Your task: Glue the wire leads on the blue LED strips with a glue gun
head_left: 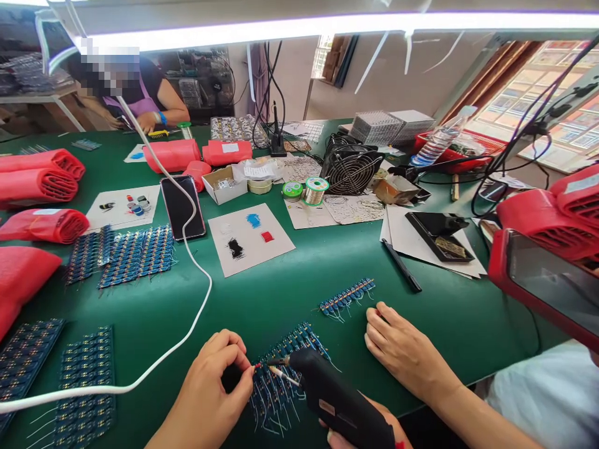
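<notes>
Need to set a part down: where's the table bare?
Widest bare patch: table between middle card, white cable, left hand and board strip. Smaller one: between right-hand papers, neighbour's hand and red-framed device.
Crowded: back, around fan and solder spools; left, red rolls and boards; front centre, soldering gun over wired boards.

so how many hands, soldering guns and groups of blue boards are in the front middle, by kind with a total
Hands: 3 (left hand, partly hidden right hand, another person's hand)
Soldering gun: 1
Blue board groups: 2 (larger group, short strip)
Total: 6
</notes>
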